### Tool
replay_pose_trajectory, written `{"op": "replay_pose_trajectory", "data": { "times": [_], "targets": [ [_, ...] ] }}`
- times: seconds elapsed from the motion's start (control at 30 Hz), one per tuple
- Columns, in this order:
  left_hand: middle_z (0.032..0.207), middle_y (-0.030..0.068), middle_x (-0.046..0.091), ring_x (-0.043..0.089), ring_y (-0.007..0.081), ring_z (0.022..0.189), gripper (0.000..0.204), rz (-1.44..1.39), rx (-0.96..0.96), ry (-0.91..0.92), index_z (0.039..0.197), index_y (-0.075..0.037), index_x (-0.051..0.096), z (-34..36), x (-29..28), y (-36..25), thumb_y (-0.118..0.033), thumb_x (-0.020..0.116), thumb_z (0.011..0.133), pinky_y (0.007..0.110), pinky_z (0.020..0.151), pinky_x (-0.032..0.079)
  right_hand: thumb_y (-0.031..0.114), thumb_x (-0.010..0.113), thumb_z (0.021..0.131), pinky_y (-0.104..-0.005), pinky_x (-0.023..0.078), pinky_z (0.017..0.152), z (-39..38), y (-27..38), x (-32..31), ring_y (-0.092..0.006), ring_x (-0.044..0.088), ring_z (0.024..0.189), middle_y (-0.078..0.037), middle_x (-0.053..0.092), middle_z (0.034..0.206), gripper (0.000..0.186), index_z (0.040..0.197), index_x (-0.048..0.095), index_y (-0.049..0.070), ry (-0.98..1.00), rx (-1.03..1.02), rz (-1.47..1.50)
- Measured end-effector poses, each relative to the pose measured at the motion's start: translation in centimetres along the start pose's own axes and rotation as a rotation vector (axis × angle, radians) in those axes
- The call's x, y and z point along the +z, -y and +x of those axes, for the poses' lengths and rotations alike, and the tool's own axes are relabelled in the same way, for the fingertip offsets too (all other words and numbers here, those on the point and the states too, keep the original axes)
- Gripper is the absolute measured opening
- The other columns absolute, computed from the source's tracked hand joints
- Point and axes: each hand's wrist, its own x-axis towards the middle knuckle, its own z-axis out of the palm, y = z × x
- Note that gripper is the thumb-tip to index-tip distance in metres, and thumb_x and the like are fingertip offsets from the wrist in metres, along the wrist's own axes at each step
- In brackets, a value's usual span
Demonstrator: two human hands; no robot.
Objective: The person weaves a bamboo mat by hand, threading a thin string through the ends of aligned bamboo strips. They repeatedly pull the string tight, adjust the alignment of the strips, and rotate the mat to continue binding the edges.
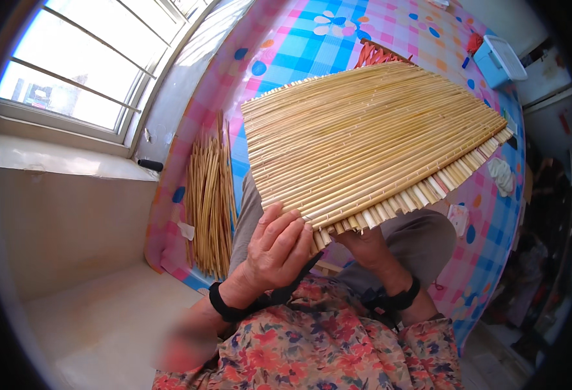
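Observation:
A large mat of thin yellow reeds (370, 136), stitched side by side in rows, spreads over my lap and tilts away from me. Its near right edge shows a layer of cut reed ends. With curled fingers, my left hand (279, 246) grips the mat's near left corner. Below the near edge is my right hand (366, 247), touching the mat from underneath; its fingers are hidden by the reeds. Left of my knee lies a bundle of loose reeds (209, 201), lengthwise.
A pink and blue checked sheet (269, 42) covers the surface around me. Something red and woven (380, 54) shows behind the mat. At the far right sit a light blue box (494, 62) and a white crumpled cloth (501, 177). A barred window (81, 71) is at left.

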Motion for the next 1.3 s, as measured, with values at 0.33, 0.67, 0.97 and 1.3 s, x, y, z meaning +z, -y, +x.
{"op": "replay_pose_trajectory", "data": {
  "times": [0.33, 0.67, 0.97, 1.3],
  "targets": [
    [0.103, 0.0168, 0.065, 0.066, 0.0333, 0.1, 0.023, -0.046, -0.032, -0.004, 0.102, 0.005, 0.066, -0.3, -0.2, 0.4, -0.006, 0.068, 0.082, 0.055, 0.093, 0.052, 0.008, 0.072, 0.09, -0.0344, 0.048, 0.096, 0.0, -0.5, 0.5, -0.0185, 0.059, 0.113, -0.006, 0.065, 0.121, 0.039, 0.127, 0.061, 0.006, -0.042, -0.047, -0.088],
    [0.102, 0.0163, 0.065, 0.066, 0.0325, 0.1, 0.023, -0.029, -0.005, 0.003, 0.102, 0.004, 0.066, 0.0, -0.3, 0.3, -0.006, 0.069, 0.081, 0.055, 0.094, 0.053, 0.008, 0.071, 0.091, -0.0335, 0.046, 0.098, -0.9, -1.2, -1.1, -0.0172, 0.058, 0.115, -0.005, 0.065, 0.122, 0.038, 0.128, 0.061, 0.006, 0.049, 0.155, 0.03],
    [0.104, 0.0176, 0.064, 0.066, 0.0339, 0.101, 0.027, -0.048, -0.051, -0.047, 0.104, 0.006, 0.065, -0.5, 0.3, 0.3, -0.01, 0.069, 0.083, 0.055, 0.095, 0.051, -0.002, 0.067, 0.091, -0.0293, 0.053, 0.087, 0.4, -1.4, 1.3, -0.0129, 0.06, 0.103, -0.006, 0.064, 0.113, 0.037, 0.126, 0.057, 0.003, -0.049, -0.145, -0.014],
    [0.104, 0.0179, 0.065, 0.066, 0.0343, 0.101, 0.028, -0.053, -0.061, -0.026, 0.103, 0.006, 0.065, -0.4, 0.1, 0.2, -0.012, 0.07, 0.082, 0.056, 0.095, 0.05, 0.002, 0.07, 0.09, -0.0321, 0.049, 0.094, -0.5, -2.4, 1.4, -0.0149, 0.057, 0.109, -0.005, 0.064, 0.116, 0.036, 0.124, 0.06, 0.004, -0.099, 0.11, 0.228]
  ]
}}
